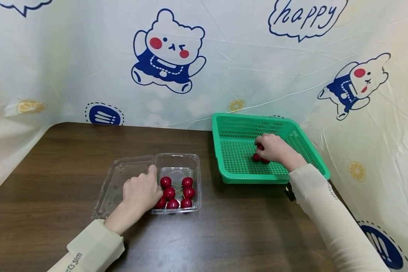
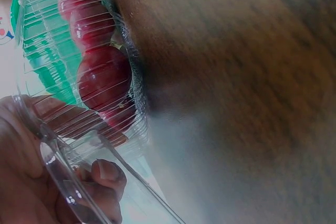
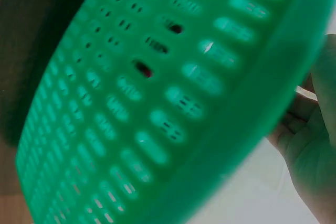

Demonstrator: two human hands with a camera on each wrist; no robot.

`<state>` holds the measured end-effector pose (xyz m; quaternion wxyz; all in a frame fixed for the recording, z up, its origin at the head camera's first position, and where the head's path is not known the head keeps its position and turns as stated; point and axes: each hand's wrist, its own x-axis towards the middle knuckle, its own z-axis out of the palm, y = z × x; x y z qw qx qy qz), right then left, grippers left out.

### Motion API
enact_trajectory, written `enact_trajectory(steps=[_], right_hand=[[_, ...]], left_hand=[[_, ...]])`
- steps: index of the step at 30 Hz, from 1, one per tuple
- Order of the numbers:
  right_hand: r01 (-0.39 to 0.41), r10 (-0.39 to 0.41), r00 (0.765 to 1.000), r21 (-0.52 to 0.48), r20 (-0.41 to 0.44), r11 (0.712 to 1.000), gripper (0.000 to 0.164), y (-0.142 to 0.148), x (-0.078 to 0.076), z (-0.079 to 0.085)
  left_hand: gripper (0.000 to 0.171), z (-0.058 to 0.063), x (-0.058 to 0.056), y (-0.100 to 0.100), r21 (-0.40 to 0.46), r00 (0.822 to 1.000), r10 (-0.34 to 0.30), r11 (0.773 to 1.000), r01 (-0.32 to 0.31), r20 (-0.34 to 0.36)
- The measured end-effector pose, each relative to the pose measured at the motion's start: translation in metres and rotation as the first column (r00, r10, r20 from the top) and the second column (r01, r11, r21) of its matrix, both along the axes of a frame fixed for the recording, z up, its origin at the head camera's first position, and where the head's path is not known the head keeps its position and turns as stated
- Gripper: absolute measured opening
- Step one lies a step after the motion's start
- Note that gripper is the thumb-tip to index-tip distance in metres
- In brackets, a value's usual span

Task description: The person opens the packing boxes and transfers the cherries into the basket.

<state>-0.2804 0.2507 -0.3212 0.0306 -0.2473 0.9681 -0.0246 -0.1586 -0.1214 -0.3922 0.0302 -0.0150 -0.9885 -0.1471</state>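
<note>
In the head view a clear plastic clamshell box [image 1: 198, 181] lies with its lid [image 1: 115, 189] folded open to the left. Red cherries [image 1: 169, 193] with green stems line the box's near part and sides. My left hand [image 1: 142, 190] grips the box at its hinge side; the left wrist view shows curled fingers [image 2: 107, 174] at that clear edge. My right hand [image 1: 275, 148] reaches into a green basket [image 1: 236, 176], fingertips pinching a cherry [image 1: 260, 146]. Two more cherries [image 1: 256, 157] lie just beneath. In the right wrist view the basket wall [image 3: 173, 93] hides the fingertips.
The box and basket stand apart on a dark brown wooden table [image 1: 64, 166], the basket at the back right. A patterned cloth [image 1: 231, 60] with cartoon bears hangs behind the table and along its right side.
</note>
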Motion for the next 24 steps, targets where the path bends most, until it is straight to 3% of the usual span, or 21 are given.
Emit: enact_trajectory(steps=[9,24], right_hand=[[0.043,-0.045,0.997,0.02,0.062,0.999,0.028,0.012,0.0,-0.012],[0.027,-0.029,0.997,0.03,0.07,0.999,0.022,0.018,0.001,-0.023]], left_hand=[[0.019,0.002,0.001,0.001,-0.004,1.0,-0.006,1.0,0.006,0.009],[0.018,0.004,0.002,0.001,-0.01,1.0,-0.009,1.0,0.009,0.012]])
